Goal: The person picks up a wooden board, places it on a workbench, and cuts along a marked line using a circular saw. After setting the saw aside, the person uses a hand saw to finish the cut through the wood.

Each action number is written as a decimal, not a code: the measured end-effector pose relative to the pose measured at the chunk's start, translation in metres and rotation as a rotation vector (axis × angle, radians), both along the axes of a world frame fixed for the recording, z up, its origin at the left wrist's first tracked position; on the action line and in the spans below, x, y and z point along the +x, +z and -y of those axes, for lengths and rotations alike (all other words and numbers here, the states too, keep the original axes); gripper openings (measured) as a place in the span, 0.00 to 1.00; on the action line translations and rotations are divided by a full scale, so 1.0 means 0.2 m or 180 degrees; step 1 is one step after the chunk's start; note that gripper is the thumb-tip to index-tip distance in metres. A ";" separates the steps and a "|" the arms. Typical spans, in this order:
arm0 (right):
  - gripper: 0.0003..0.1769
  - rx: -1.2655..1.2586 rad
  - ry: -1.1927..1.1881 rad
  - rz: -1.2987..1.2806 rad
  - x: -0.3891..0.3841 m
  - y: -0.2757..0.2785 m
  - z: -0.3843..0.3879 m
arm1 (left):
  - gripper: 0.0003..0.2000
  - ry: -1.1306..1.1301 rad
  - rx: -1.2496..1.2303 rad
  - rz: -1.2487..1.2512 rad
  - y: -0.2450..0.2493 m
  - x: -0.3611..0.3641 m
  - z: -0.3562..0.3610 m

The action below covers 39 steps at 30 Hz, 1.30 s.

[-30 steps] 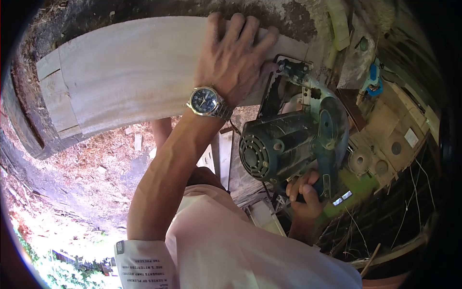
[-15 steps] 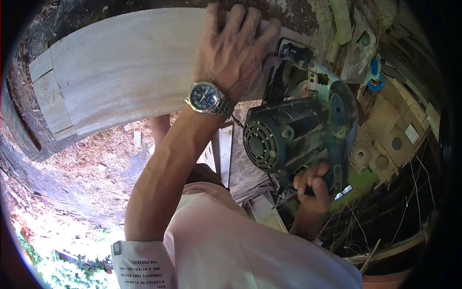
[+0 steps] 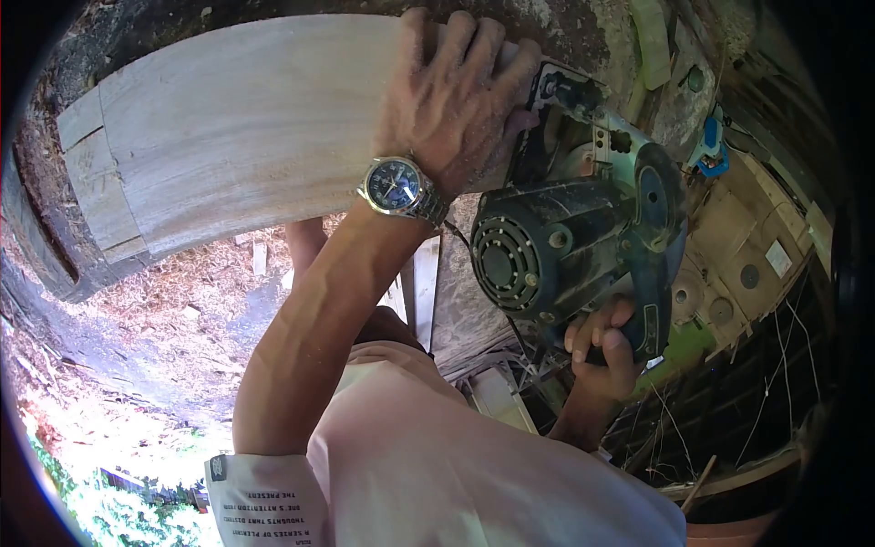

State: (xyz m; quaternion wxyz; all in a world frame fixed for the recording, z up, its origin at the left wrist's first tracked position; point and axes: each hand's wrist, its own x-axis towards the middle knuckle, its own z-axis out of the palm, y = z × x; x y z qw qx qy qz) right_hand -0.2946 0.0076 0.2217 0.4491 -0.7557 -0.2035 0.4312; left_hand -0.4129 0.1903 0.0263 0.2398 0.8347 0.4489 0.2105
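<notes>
My left hand [image 3: 456,100], with a wristwatch [image 3: 394,185] above it, lies on a wide pale wooden board [image 3: 246,128] near its right end. Its fingers are spread over the board's far edge, and the thumb side is close against the saw's base plate. My right hand [image 3: 602,345] is wrapped round the rear handle of a dark green circular saw [image 3: 556,246]. The saw stands at the board's right end, motor housing facing me. Its blade is mostly hidden by the guard and the housing.
Shavings and wood scraps [image 3: 191,301] cover the ground at left. A brown panel [image 3: 743,246] with round discs lies at right, near a blue tool [image 3: 714,150]. Loose wires [image 3: 779,365] hang at lower right. A cord runs below the saw.
The saw has shifted slightly to the right and a little downward, with my right hand on its handle. My left hand has slid slightly right along the board.
</notes>
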 end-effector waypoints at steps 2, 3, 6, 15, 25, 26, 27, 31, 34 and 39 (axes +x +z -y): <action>0.15 0.0011 0.0011 -0.0048 0.01 0.00 0.00 | 0.27 -0.0013 -0.0020 0.0000 0.00 0.00 0.00; 0.15 0.0028 0.0029 -0.0080 0.01 0.00 0.00 | 0.27 -0.0016 -0.0023 -0.0011 0.01 0.00 -0.01; 0.15 0.0088 -0.0034 -0.0266 0.02 0.00 -0.02 | 0.27 -0.0036 -0.0059 -0.0013 0.01 0.00 -0.01; 0.14 0.0140 -0.0034 -0.0324 0.02 0.00 -0.08 | 0.27 -0.0033 -0.0200 0.0075 -0.01 0.00 0.00; 0.16 0.0098 0.0045 -0.0068 0.04 -0.02 -0.10 | 0.29 0.0191 0.0068 0.0303 -0.04 0.01 -0.01; 0.16 0.0117 0.0000 -0.0132 0.04 -0.02 -0.11 | 0.29 0.0184 0.0048 0.0307 -0.04 0.01 -0.01; 0.15 0.0138 -0.0045 -0.0193 0.03 -0.01 -0.13 | 0.30 0.0177 0.0029 0.0313 -0.04 0.01 -0.01; 0.16 0.0152 -0.0151 -0.0183 0.02 -0.02 -0.15 | 0.29 -0.0090 -0.0372 0.0062 0.00 0.00 -0.02; 0.16 0.0165 -0.0187 -0.0147 0.01 -0.02 -0.16 | 0.30 0.0080 -0.0109 0.0289 -0.02 0.00 -0.02; 0.16 0.0229 -0.0078 -0.0076 0.02 -0.03 -0.17 | 0.31 -0.0072 -0.0337 0.0063 0.00 0.00 -0.03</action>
